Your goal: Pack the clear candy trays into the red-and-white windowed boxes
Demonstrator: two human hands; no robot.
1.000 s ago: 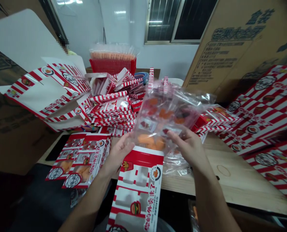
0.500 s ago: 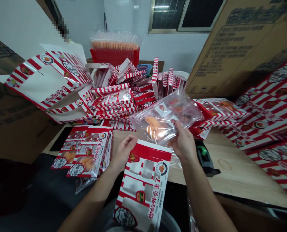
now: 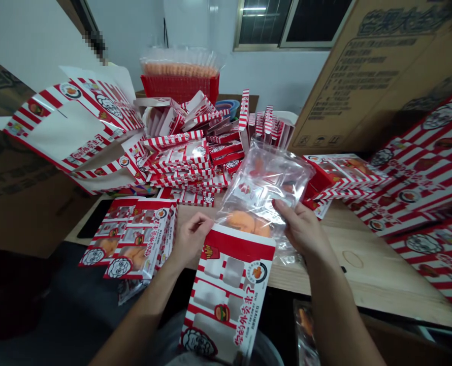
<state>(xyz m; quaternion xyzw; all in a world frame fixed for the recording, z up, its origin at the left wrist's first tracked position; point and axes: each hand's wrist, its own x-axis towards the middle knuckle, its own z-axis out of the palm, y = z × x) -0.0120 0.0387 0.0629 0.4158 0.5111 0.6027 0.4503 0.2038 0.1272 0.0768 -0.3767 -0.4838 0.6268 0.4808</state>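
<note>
Two hands meet at the striped box (image 3: pixel 229 300): left hand (image 3: pixel 190 236) pinches its top edge, right hand (image 3: pixel 304 231) grips the clear bag (image 3: pixel 266 178). Lately held higher, the bag now reaches the opening; insertion seems begun.

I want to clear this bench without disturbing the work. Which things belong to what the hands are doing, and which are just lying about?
In hand: left hand gripping the window box; right hand holding the clear bag at its top edge.
Lying about: two filled boxes, pile of striped boxes, red basket, brown carton.
</note>
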